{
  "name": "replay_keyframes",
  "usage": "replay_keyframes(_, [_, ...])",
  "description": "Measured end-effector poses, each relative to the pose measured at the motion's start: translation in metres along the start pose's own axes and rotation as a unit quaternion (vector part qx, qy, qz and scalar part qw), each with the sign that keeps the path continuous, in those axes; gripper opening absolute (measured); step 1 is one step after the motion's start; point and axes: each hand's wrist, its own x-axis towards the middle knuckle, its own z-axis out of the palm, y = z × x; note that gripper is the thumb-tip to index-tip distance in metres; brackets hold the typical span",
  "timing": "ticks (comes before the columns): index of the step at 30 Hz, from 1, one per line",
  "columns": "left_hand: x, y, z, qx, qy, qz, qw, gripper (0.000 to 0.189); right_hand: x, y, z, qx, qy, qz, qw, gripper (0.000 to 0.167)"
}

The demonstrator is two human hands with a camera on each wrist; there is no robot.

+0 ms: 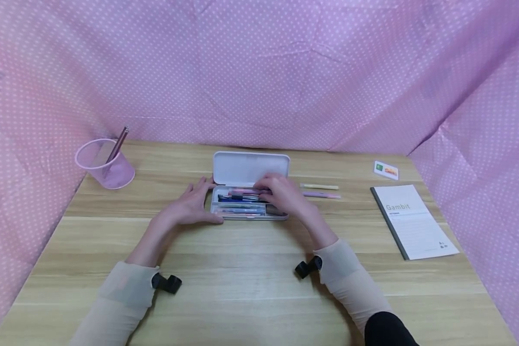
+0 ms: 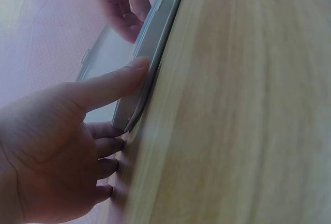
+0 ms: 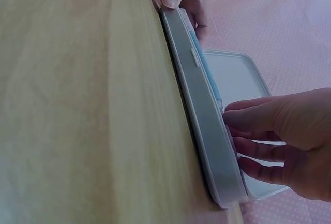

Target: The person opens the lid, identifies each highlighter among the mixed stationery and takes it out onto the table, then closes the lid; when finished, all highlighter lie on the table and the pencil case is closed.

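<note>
An open pencil case (image 1: 251, 168) with a pale hinged lid lies in the middle of the table, its lid leaning back. Several pens (image 1: 242, 210) fill its two compartments. My left hand (image 1: 190, 204) holds the case's left end, thumb on the front wall and fingers round the side and back corner. Over the right part of the case, my right hand (image 1: 283, 194) dips its curled fingers in and pinches a pink pen (image 1: 242, 191) in the rear compartment. Its fingertips are partly hidden behind the front wall in the right wrist view.
A yellow pen (image 1: 319, 186) and a purple pen (image 1: 324, 194) lie right of the case. At the left stands a pink mesh cup (image 1: 117, 178) with dark pencils (image 1: 119, 143). A notebook (image 1: 415, 226) and a small card (image 1: 386, 170) lie at the right. Pink dotted cloth surrounds the table.
</note>
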Motion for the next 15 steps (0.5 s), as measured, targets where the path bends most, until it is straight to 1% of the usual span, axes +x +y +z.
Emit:
replay_keyframes(7, [-0.0005,0.0003,-0.0002,0.002,-0.002,-0.009,1.0,0.108,-0.0001,0.0001,0.0025,-0.022,-0.001,0.004,0.9997,0.022])
replay_keyframes(15, [-0.0006,0.0003,-0.0003,0.001,-0.003,-0.01,0.9999,0.109,0.0006,0.0007,0.004,-0.029,0.002,0.0,0.9996,0.023])
